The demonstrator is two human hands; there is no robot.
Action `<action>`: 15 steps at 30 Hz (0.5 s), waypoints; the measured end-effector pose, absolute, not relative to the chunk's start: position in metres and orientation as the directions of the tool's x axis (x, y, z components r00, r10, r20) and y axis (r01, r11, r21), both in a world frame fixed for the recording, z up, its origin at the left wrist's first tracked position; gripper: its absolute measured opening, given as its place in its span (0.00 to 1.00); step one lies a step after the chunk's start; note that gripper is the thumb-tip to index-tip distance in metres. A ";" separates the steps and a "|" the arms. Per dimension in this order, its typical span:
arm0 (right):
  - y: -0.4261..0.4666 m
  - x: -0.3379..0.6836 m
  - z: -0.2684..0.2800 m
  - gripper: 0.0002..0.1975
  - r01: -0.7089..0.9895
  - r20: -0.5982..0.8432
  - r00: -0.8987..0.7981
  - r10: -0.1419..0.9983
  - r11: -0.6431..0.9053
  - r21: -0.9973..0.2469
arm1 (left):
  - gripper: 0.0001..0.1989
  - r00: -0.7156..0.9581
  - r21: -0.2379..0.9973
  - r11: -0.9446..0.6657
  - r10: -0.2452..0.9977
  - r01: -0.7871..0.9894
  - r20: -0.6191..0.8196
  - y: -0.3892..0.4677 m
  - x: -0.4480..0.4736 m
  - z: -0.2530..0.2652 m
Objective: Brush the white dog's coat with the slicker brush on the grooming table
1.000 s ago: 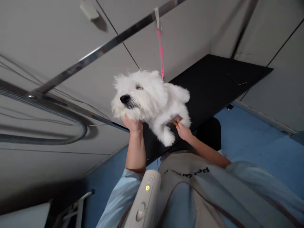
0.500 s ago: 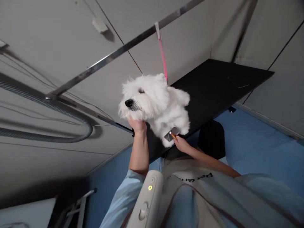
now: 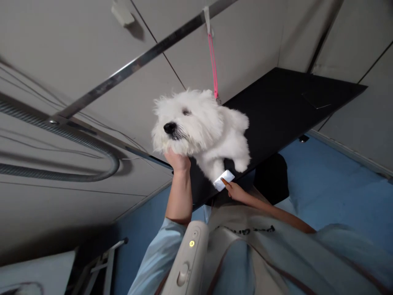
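A fluffy white dog [image 3: 196, 119] is on a black table [image 3: 285, 102], its head raised and turned to the left. My left hand [image 3: 178, 160] cups the dog's chin from below, its fingers partly buried in the fur. In my right hand [image 3: 235, 191] is the wooden handle of a slicker brush [image 3: 223, 180], gripped by closed fingers. The brush's flat back catches the light and faces me. It lies against the lower end of a front leg. A pink loop [image 3: 213, 67] runs from the dog's neck up to a white strap [image 3: 206, 20].
Above the dog, a metal bar [image 3: 135, 63] slants across, holding the strap. A grey ribbed hose [image 3: 61, 133] curves in at the left along the wall. A pale device [image 3: 187, 258] with a yellow light sits close below me. A black object [image 3: 272, 180] stands beside the table.
The slicker brush has moved down the front leg, and its back has tilted to shine brightly. My left hand stays under the chin. The view has shifted slightly.
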State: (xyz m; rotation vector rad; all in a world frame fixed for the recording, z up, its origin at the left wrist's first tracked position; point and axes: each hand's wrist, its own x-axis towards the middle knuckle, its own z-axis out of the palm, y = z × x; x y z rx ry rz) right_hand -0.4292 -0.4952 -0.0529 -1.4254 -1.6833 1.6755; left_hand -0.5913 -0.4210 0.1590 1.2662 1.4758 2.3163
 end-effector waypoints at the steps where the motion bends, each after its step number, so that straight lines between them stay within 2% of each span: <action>1: -0.488 -0.432 -0.049 0.12 0.312 -0.357 -0.411 0.839 -0.238 -0.920 | 0.14 -0.641 0.793 -0.517 0.497 0.323 0.585 -0.422 -0.589 0.160; 4: -0.473 -0.440 -0.037 0.08 0.121 -0.377 -0.377 0.846 -0.358 -0.926 | 0.14 -0.617 0.797 -0.499 0.521 0.340 0.589 -0.423 -0.583 0.164; 7: -0.480 -0.440 -0.034 0.09 0.137 -0.497 -0.425 0.757 -0.489 -0.862 | 0.13 -0.595 0.794 -0.512 0.541 0.328 0.595 -0.422 -0.581 0.169; 10: -0.482 -0.439 -0.029 0.11 0.106 -0.546 -0.517 0.659 -0.583 -0.805 | 0.10 -0.584 0.784 -0.530 0.541 0.323 0.606 -0.420 -0.581 0.169; 13: -0.467 -0.439 -0.019 0.07 0.044 -0.546 -0.507 0.667 -0.613 -0.789 | 0.08 -0.562 0.788 -0.528 0.565 0.316 0.604 -0.417 -0.583 0.164; 15: -0.468 -0.435 -0.019 0.07 0.074 -0.567 -0.480 0.669 -0.613 -0.786 | 0.07 -0.557 0.795 -0.499 0.573 0.345 0.601 -0.417 -0.586 0.158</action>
